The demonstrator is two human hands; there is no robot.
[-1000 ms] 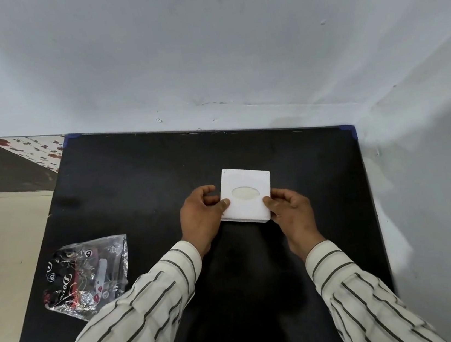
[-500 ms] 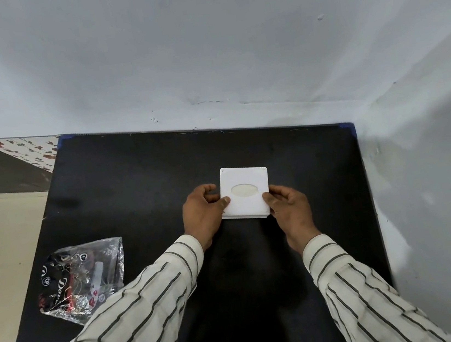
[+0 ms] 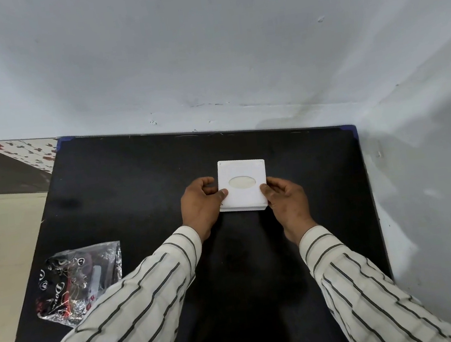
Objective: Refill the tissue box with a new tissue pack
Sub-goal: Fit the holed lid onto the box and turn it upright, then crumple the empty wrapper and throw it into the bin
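Observation:
A flat white square tissue box [image 3: 240, 168] with an oval opening in its top lies on the black table [image 3: 134, 183], near the middle. My left hand [image 3: 201, 202] grips its left edge, thumb on top. My right hand [image 3: 286, 198] grips its right edge the same way. A cream-coloured surface shows through the oval. A clear plastic tissue pack wrapper [image 3: 78, 282] with black and red print lies at the table's front left, partly under my left sleeve.
The table sits in a corner, with a pale wall [image 3: 202, 44] behind it and another on the right. Beige floor [image 3: 1, 243] lies beyond the table's left edge. Bare black tabletop surrounds the box.
Both hands keep their grip on the box. The box has turned slightly and now sits squarer to the table; the view has shifted a little.

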